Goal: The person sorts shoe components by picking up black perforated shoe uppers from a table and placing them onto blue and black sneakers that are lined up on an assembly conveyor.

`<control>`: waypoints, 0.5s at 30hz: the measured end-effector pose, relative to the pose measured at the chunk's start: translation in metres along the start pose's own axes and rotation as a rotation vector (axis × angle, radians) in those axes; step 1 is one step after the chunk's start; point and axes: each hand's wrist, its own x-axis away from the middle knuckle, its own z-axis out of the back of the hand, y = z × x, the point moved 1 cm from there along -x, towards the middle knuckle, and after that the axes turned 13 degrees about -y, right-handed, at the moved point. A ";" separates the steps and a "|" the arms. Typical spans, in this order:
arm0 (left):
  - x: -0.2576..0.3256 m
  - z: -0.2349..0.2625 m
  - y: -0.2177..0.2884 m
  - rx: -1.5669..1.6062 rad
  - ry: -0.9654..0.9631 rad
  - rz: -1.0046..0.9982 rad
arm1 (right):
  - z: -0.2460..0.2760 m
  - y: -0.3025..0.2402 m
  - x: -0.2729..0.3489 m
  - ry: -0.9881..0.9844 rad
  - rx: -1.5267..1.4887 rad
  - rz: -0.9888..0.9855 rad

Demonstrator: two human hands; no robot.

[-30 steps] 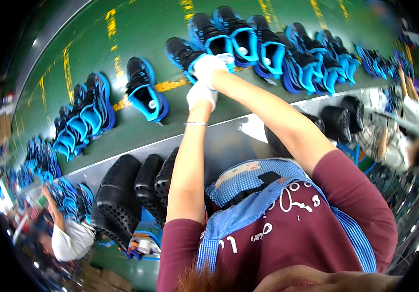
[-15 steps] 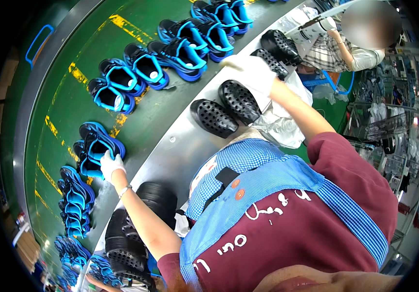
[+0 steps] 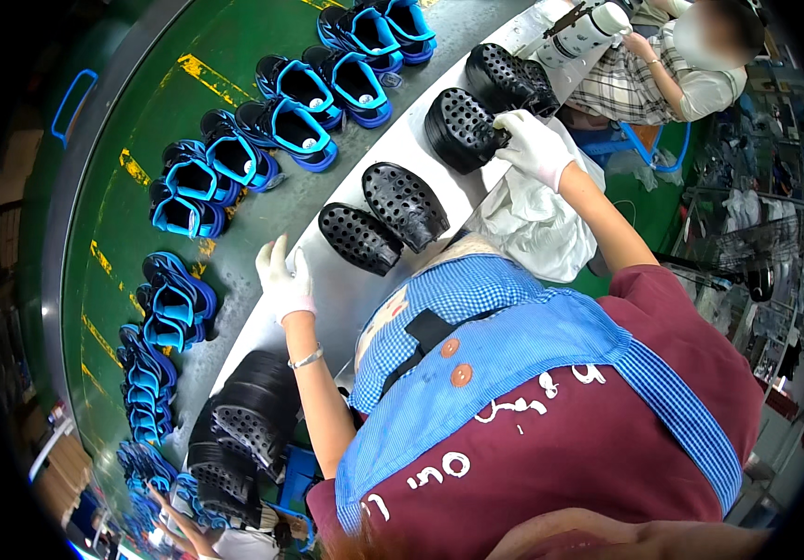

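My left hand (image 3: 284,283), in a white glove, is raised over the metal ledge with its fingers spread and nothing in them. My right hand (image 3: 535,149), gloved too, has its fingers closed on the narrow end of a stack of black perforated shoe-shaped forms (image 3: 459,129). How many forms it grips I cannot tell. Between my hands, a single black form (image 3: 359,238) and another one (image 3: 405,201) lie side by side on the ledge (image 3: 313,280). Beyond my right hand is another stack of black forms (image 3: 507,78).
Black-and-blue sneakers (image 3: 290,131) stand in a row on the green surface, with more sneakers (image 3: 176,299) at left. Large stacks of black forms (image 3: 251,411) stand by my left forearm. White plastic bags (image 3: 537,224) hang near my right arm. A co-worker (image 3: 663,75) sits at far right.
My left hand has let go of a sneaker at the left and moved right over the ledge. My right hand has come back from over the ledge onto the stack. The sneakers have shifted left in view.
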 end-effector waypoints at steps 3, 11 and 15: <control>0.001 -0.006 0.019 0.038 -0.041 0.032 | 0.009 0.005 -0.001 -0.042 -0.031 0.046; -0.003 -0.009 0.058 0.214 0.033 0.041 | 0.065 -0.013 0.013 -0.116 -0.065 0.089; -0.015 -0.003 0.101 1.189 -0.237 0.141 | 0.066 -0.072 -0.005 -0.108 -0.242 0.362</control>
